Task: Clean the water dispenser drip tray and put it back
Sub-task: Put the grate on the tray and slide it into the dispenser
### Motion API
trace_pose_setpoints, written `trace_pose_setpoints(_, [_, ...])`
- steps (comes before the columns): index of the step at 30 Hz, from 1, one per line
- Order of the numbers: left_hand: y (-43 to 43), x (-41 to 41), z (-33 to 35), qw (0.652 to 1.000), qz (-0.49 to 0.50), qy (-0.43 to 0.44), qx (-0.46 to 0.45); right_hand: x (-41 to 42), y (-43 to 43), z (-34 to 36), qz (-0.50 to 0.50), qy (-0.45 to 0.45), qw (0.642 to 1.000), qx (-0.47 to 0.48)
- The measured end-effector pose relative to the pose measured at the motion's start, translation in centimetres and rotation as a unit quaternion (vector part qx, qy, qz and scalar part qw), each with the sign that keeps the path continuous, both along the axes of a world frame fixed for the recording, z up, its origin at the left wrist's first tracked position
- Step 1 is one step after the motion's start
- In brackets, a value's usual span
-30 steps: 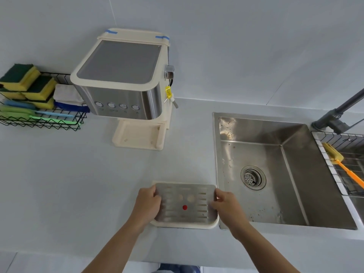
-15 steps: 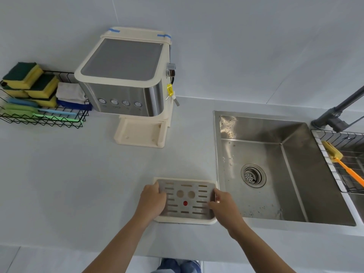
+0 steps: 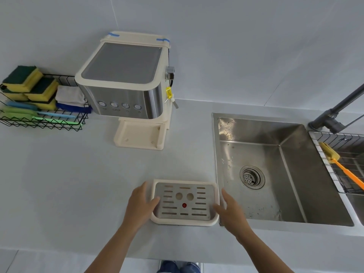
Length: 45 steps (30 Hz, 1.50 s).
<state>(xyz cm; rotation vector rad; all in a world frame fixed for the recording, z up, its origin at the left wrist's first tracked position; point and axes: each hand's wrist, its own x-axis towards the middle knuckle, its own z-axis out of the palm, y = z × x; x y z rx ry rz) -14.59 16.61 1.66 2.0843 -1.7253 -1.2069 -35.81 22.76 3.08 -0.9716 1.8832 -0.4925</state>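
Note:
The cream drip tray [image 3: 185, 223] with its slotted metal grate and red dot lies flat on the grey counter, near the front edge and just left of the sink. My left hand [image 3: 140, 206] rests at the tray's left rim, thumb touching the grate's corner, fingers spread. My right hand [image 3: 229, 208] hovers beside the right rim, fingers apart, holding nothing. The water dispenser [image 3: 126, 83], cream and steel with several round buttons, stands at the back; its cream base [image 3: 139, 137] has no tray on it.
A steel sink [image 3: 275, 168] with a drain lies right of the tray, a dark tap [image 3: 334, 115] behind it. A wire rack with a yellow-orange brush [image 3: 340, 166] is at far right. A black wire basket [image 3: 39, 123] at left holds sponges, cloths and brushes.
Both hands gripped the tray's sides a second ago; now their fingers have opened and the right hand has drawn off the rim. The tray rests on the counter.

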Motion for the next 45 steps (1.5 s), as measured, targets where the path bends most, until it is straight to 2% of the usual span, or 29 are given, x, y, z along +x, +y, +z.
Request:
trace_pose_setpoints(3, [0.2, 0.3, -1.4, 0.999, 0.019, -0.008, 0.033, 0.1, 0.1, -2.6, 0.021, 0.07, 0.997, 0.017])
trace_pose_setpoints(6, [0.7, 0.5, -1.9, 0.999, 0.043, 0.016, 0.024, 0.7, 0.0, -3.1, 0.026, 0.095, 0.994, 0.037])
trace_pose_setpoints(13, [1.0, 0.4, -1.1, 0.99, 0.117, 0.082, 0.015, 1.1, 0.6, -3.1, 0.007, 0.078, 0.997, -0.01])
trace_pose_setpoints(26, [-0.6, 2.5, 2.2, 0.976, 0.171, 0.128, -0.048, 1.6, -2.5, -1.9, -0.009, 0.034, 0.999, -0.035])
trace_pose_setpoints(34, [-6.9, 8.5, 2.8, 0.973, 0.169, 0.139, -0.075, 8.0, -8.9, -0.1, -0.015, 0.007, 0.996, -0.092])
trace_pose_setpoints(45, [-17.4, 14.5, 0.6, 0.989, 0.095, 0.103, -0.057, 15.5, -16.6, -0.3, -0.11, -0.019, 0.991, -0.077])
